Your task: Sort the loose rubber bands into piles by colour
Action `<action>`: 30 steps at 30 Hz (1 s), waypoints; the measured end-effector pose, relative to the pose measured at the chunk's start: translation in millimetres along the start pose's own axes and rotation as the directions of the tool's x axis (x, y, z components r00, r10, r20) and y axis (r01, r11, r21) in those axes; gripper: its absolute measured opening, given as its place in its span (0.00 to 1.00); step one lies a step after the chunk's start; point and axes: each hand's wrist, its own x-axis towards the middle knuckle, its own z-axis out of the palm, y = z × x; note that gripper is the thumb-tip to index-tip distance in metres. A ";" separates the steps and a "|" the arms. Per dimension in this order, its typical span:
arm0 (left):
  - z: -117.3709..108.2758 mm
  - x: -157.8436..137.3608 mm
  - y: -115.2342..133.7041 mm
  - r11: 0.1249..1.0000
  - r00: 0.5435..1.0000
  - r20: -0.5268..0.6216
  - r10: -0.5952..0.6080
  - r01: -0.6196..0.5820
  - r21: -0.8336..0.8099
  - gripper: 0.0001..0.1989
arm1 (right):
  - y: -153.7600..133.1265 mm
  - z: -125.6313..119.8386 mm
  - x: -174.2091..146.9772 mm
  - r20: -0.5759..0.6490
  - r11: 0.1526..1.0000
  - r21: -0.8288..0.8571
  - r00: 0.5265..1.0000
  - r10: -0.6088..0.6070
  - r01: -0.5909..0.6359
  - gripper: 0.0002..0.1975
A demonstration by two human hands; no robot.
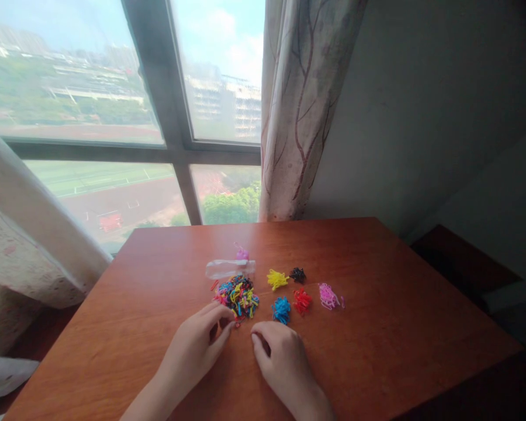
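Note:
A mixed pile of small coloured looped pieces [236, 297], pin-like in shape, lies on the wooden table. My left hand [201, 336] is at its near edge, thumb and index finger curled close together by a few red pieces; anything pinched there is too small to make out. Just to the right, my right hand [283, 354] rests low over the table with thumb and forefinger closed together, their tips hiding whatever they may hold. Sorted heaps lie beyond it: blue [281, 310], red [302, 300], yellow [277, 279], black [297, 274] and pink [328, 296].
Behind the mixed pile lies a clear plastic bag or sleeve [228, 269], with a pink-purple item [242, 252] beside it. The brown table [377, 345] reaches to a window [170, 146] with a patterned curtain [298, 105] on its right side.

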 end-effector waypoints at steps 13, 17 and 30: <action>16.0 138.1 65.0 0.917 0.945 0.268 0.189 -0.267 0.296 0.07 | 1.1 1.8 0.6 -0.005 1.000 -0.009 1.000 0.003 -0.003 0.10; 31.4 159.1 70.0 0.893 0.904 0.384 0.185 -0.318 0.318 0.09 | 1.1 1.1 0.8 -0.009 1.000 -0.004 1.000 0.004 -0.005 0.10; 46.3 159.2 62.0 0.892 0.910 0.383 0.159 -0.299 0.338 0.12 | -0.4 -0.6 -0.6 -0.008 1.000 -0.010 1.000 -0.008 0.008 0.10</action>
